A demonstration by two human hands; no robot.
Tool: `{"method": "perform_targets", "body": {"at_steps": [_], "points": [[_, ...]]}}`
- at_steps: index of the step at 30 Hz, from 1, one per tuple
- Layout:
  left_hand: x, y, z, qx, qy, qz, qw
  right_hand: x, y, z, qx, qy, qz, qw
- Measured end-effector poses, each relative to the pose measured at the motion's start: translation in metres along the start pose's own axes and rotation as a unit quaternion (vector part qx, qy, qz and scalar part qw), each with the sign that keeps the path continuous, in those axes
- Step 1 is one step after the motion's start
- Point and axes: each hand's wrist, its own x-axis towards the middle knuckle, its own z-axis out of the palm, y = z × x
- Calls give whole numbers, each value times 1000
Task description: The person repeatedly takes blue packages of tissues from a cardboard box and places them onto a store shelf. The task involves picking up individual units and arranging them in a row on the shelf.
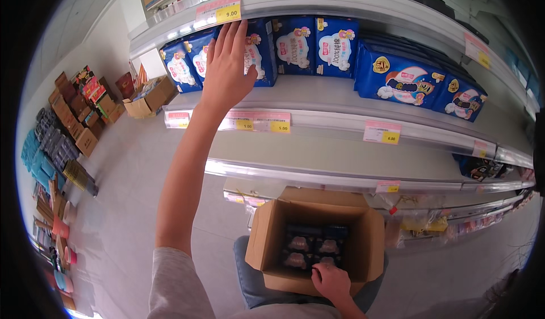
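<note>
My left hand (230,63) reaches up to the upper shelf, its palm against the front of a blue sanitary-pad pack (265,69). Its fingers are stretched out and the thumb is spread. More upright blue packs (337,46) stand on both sides of that hand. Below, an open cardboard box (272,238) rests on blue-grey fabric that looks like my lap. Inside it, in shadow, lie several dark blue packs (298,244). My right hand (332,280) dips in over the near side, fingers curled beside the nearest pack; its grip on anything is unclear.
Wider blue packs (404,80) lie in a row to the right on the same shelf (315,91). Price tags (381,132) line the shelf edges. A lower shelf (323,150) runs beneath. On the floor at left are cartons (86,142), an open carton (149,99) and stacked baskets (80,176).
</note>
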Motion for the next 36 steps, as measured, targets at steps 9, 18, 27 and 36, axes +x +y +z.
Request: {"method": "perform_targets", "body": {"at_steps": [9, 18, 27, 36], "points": [[-31, 38, -41, 62, 90, 0, 994, 1, -1, -8, 7, 5, 0, 1000], [-106, 56, -79, -201, 203, -50, 957, 0, 2, -7, 2, 4, 4, 1000], [-315, 222, -91, -604, -147, -463, 632, 0, 13, -17, 149, -52, 54, 986], [-360, 240, -101, -605, -318, -484, 547, -8, 14, -31, 366, -71, 100, 922]]}}
